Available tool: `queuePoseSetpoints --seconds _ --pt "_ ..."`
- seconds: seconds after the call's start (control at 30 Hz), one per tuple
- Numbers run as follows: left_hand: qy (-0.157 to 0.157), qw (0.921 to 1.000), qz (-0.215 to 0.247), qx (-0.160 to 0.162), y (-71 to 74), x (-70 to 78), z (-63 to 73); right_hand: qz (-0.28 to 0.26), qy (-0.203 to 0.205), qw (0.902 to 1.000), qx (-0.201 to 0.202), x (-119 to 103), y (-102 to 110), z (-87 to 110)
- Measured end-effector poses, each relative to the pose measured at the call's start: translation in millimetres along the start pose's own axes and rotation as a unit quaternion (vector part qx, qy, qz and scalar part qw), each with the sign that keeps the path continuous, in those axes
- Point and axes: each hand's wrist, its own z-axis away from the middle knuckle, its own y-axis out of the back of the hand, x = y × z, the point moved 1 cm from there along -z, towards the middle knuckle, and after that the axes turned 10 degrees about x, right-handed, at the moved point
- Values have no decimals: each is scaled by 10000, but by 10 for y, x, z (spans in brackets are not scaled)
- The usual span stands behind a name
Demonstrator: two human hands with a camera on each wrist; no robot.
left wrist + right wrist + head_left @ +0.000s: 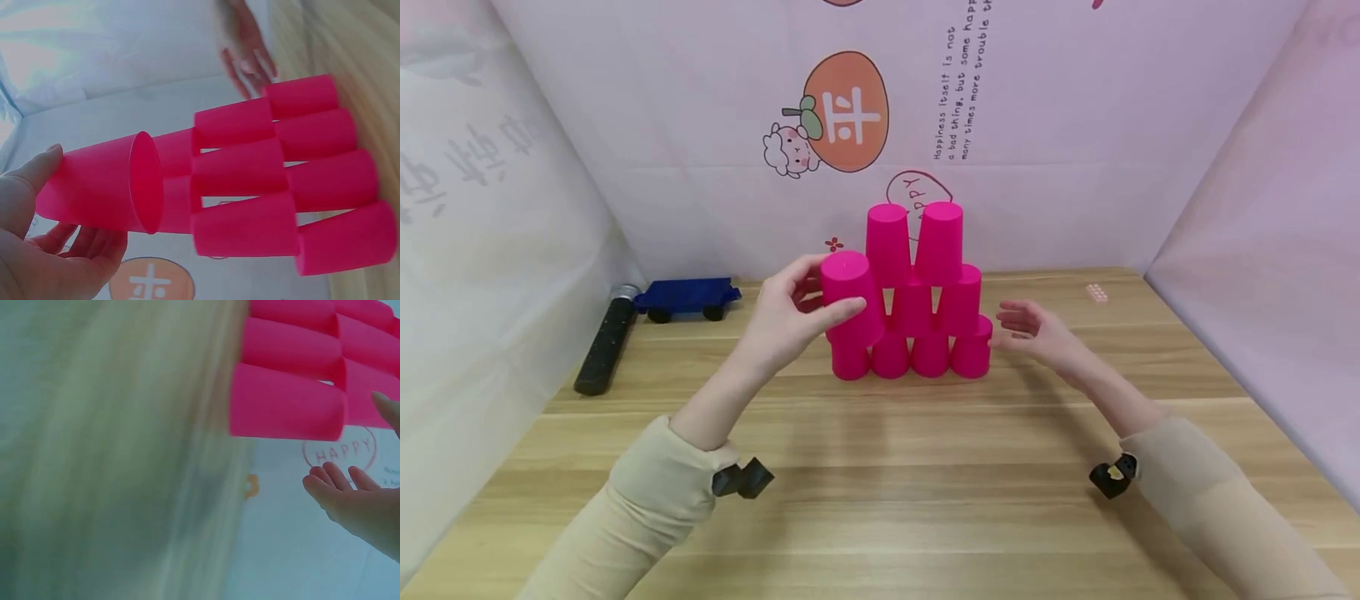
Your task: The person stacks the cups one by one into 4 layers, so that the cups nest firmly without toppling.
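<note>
My left hand (781, 315) grips an upside-down pink cup (852, 302) between thumb and fingers, at the left front of a pyramid of matching cups. In the left wrist view the held cup (94, 181) has its open rim apart from the middle-row cup (245, 228) below. Two upside-down cups (940, 246) form the pyramid's top row, three the middle row, and several the bottom row (929, 357); the held cup partly hides the left side in the head view. Beside the right end of the bottom row hovers my right hand (1037, 335), fingers loosely bent, holding nothing.
A black microphone (607, 343) lies at the left of the wooden table (880, 492), next to a blue toy wagon (688, 297). A small pale pink studded piece (1097, 292) lies at the back right. Printed white cloth (700, 125) encloses the back and sides.
</note>
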Motion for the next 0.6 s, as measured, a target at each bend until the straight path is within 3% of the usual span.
queuePoseSetpoints --seconds 0.3,0.6 --pt "-288 9992 98 264 31 247 -149 184 -31 9997 -162 119 -164 6" --pt "-606 9974 238 321 32 433 -347 262 -371 9989 -63 137 -246 -56"
